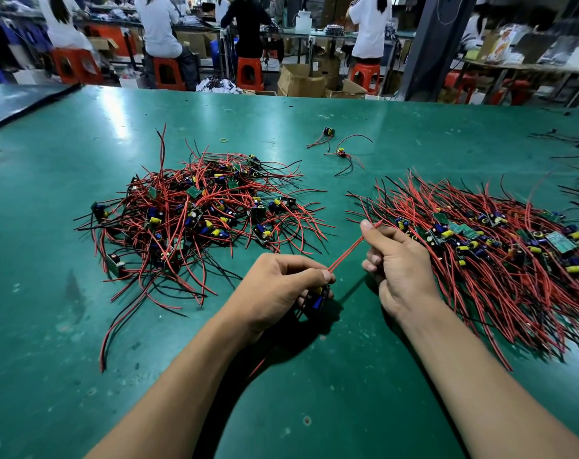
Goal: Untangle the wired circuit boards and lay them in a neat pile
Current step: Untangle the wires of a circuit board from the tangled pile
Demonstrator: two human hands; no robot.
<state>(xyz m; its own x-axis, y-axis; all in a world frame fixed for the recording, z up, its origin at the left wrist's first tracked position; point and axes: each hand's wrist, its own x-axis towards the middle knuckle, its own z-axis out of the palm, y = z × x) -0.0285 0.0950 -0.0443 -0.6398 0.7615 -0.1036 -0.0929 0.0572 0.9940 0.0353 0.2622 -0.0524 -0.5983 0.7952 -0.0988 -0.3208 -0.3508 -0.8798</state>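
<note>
A tangled heap of wired circuit boards [195, 210] with red and black leads lies left of centre on the green table [314, 376]. At the right lies a combed pile of boards [500, 240], its wires all running the same way. My left hand [278, 293] grips one small circuit board [317, 301] with blue parts, low above the table. Its two red wires [347, 251] stretch up and right to my right hand [397, 260], which pinches them between thumb and fingers beside the combed pile.
Two loose wired boards [339, 150] and a yellow rubber band [224, 140] lie farther back on the table. More black wires [566, 140] lie at the far right edge. Behind the table, several people sit on red stools [250, 72] among cardboard boxes [301, 81].
</note>
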